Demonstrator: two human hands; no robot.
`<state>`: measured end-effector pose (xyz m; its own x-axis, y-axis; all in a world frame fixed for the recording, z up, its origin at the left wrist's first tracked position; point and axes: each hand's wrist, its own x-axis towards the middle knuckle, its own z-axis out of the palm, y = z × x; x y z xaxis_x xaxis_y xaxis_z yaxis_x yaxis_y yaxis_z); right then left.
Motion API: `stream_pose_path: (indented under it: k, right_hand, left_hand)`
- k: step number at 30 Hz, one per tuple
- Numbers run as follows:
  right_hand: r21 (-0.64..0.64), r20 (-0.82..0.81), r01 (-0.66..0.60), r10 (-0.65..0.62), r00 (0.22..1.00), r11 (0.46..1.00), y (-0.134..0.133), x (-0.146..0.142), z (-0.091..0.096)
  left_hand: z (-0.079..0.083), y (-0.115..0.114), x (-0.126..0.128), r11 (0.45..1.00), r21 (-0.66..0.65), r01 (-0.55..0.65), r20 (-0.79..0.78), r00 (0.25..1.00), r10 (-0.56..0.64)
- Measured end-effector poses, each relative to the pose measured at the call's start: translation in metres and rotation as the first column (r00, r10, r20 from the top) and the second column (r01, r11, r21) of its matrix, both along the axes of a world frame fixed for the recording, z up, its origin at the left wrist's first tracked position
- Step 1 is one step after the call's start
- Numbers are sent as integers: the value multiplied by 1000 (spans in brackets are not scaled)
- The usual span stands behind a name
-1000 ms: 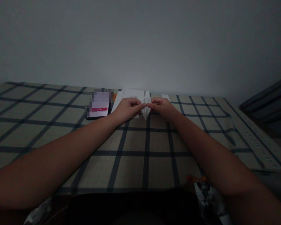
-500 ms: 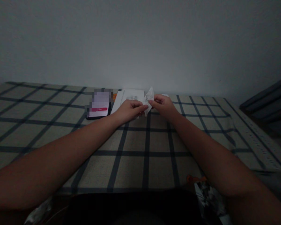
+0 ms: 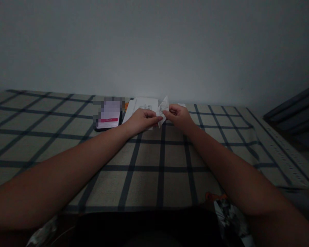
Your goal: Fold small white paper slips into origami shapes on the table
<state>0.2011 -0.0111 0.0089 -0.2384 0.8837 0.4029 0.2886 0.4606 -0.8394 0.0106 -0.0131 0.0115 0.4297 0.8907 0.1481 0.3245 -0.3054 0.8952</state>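
Observation:
A small crumpled piece of white paper (image 3: pixel 165 104), perhaps a tissue, is pinched between both my hands above the far part of the table. My left hand (image 3: pixel 142 120) grips its lower left side with thumb and fingers. From the right, my right hand (image 3: pixel 179 115) pinches it near the middle, its other fingers curled. The paper's top rises to a point between the hands. Behind my left hand lies a flat white booklet or sheet (image 3: pixel 145 102) with dark print, partly covered by that hand.
A phone with a lit screen (image 3: pixel 110 111) lies left of the booklet, with something orange (image 3: pixel 126 106) behind it. The checked tablecloth (image 3: pixel 146 154) reaches the grey wall (image 3: pixel 154 48). Near the front edge at right is a shiny crumpled wrapper (image 3: pixel 230 216). A dark slatted object (image 3: pixel 296 113) stands far right.
Both hands stay almost in place, still pinching the white paper. The paper has shifted very slightly between the fingers.

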Motion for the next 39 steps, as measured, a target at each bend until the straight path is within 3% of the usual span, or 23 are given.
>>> stream_pose_path:
  k: [7,15,24,32,39]
  right_hand:
    - [-46,-126,23,-29,992,999,6,2,-3]
    - [-54,-172,11,-20,985,999,5,-1,-1]
    - [-33,-129,34,-38,991,999,5,-1,-5]
    - [-31,-157,59,-63,986,998,7,1,-3]
    - [-9,-146,74,-75,986,997,8,3,-4]
  left_hand:
    - [-2,0,2,996,-77,37,94,995,-30]
    - [-2,3,1,999,-36,30,37,999,-29]
    - [-1,4,-1,998,2,57,-6,998,-57]
    - [-2,2,1,996,-89,32,53,998,-28]
    - [-5,5,-1,995,-72,62,49,997,-58]
